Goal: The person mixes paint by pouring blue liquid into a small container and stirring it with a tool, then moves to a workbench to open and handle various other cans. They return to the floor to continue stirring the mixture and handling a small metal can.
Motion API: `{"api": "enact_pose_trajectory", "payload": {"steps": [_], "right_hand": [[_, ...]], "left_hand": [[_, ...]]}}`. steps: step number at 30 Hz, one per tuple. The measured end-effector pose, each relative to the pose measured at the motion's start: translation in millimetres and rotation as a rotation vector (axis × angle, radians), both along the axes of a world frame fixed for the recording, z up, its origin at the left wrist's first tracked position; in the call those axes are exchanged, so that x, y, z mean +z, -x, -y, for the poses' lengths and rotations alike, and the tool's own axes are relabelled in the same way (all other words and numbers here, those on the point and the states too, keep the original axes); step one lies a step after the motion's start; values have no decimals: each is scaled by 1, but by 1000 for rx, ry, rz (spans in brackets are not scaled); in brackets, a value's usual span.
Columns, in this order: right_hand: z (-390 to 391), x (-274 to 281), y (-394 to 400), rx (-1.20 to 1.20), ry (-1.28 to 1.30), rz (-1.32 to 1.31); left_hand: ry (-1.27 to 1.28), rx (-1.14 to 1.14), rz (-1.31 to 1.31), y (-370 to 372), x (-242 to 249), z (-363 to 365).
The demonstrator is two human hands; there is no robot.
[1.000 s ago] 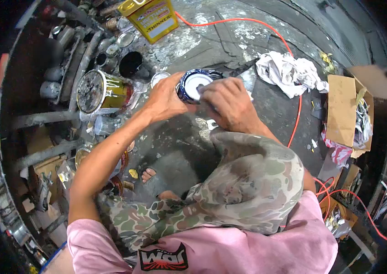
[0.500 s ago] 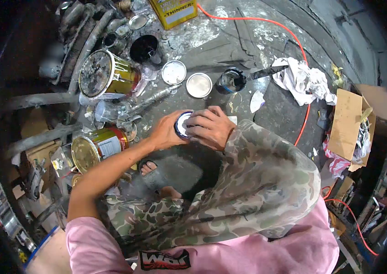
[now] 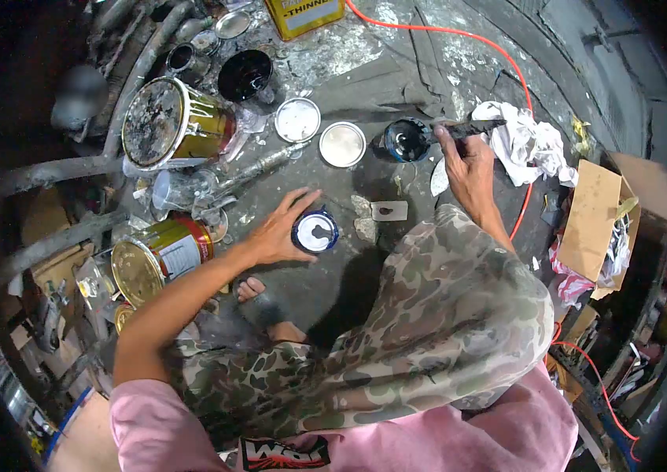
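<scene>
A small round can point(image 3: 317, 233) with a dark blue rim stands on the floor, its top white with a dark patch. Around its left side is my left hand point(image 3: 277, 232), thumb near the lower rim and fingers stretched out past the upper rim. My right hand point(image 3: 473, 169) reaches to the upper right, thumb and fingers closed on a dark, paint-coated flat stick point(image 3: 487, 126). The stick's left end meets the rim of a cup of dark paint point(image 3: 407, 141). Two round lids, one speckled point(image 3: 297, 120) and one plain whitish point(image 3: 342, 145), lie left of the cup.
Two big paint tins point(image 3: 162, 126) point(image 3: 152, 263) lie on the left, near a dark tub point(image 3: 247, 75). A thinner can point(image 3: 306, 17) stands at the back. White rags point(image 3: 526, 145), an orange hose point(image 3: 499, 55) and a cardboard box point(image 3: 591, 216) are on the right.
My right hand has left the small can and moved up and right to the stick. My left hand has loosened around the can, which now stands lower on the floor, its top uncovered.
</scene>
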State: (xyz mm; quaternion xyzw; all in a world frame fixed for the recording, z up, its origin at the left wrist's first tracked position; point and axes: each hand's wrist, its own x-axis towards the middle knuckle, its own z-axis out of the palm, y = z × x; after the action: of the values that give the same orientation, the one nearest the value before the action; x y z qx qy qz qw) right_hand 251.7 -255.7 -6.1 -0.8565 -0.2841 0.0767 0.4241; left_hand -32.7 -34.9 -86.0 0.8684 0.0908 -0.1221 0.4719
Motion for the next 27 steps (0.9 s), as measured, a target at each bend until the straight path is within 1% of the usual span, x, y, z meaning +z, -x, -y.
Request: {"api": "enact_pose_trajectory", "payload": {"steps": [1,2,3,5,6,7,8,9,11,12,13,15,16,17,19,21,23,25,27], "right_hand": [[-4,6,0,54,46,51],[-1,1,-3,108,-79,75],[1,8,-2,88,-28,105],[-1,7,1,105,-153,126],[0,6,0,103,-155,124],[3,4,-1,144,-17,113],[4,3,-2,184,119,101],[0,3,0,186,115,101],[-5,3,6,17,-150,7],[-4,11,4,2,-20,-8],[-4,10,3,-3,-17,-6],[-7,4,-2,246,-91,204],[-4,4,-1,225,74,254],[-3,3,-2,231,70,252],[-6,2,1,15,-65,-36],[-7,6,0,18,-71,-19],[-6,6,-2,130,55,115],[-6,6,-2,142,80,139],[-7,6,-2,-46,-77,-124]], "left_hand": [[-19,-43,-4,1,10,-6],[-36,-84,-11,2,19,-10],[-32,-78,-15,1,28,-13],[-10,-99,-26,-2,42,-18],[-39,-60,8,-3,43,-16],[-42,-63,8,-6,44,-15],[9,-35,-53,-10,44,-14],[60,-2,-115,-13,44,-13],[71,17,-134,-16,34,-11],[84,29,-145,-19,31,-9],[87,24,-143,-21,30,-8],[85,0,-114,-24,30,-7],[83,3,-115,-24,31,-8],[84,-13,-96,-24,32,-9],[87,-20,-88,-20,33,-11],[122,-37,-126,-23,33,-15],[110,-55,-130,-23,27,-16],[127,-55,-116,-23,26,-17],[142,-46,-129,-22,26,-17]]}}
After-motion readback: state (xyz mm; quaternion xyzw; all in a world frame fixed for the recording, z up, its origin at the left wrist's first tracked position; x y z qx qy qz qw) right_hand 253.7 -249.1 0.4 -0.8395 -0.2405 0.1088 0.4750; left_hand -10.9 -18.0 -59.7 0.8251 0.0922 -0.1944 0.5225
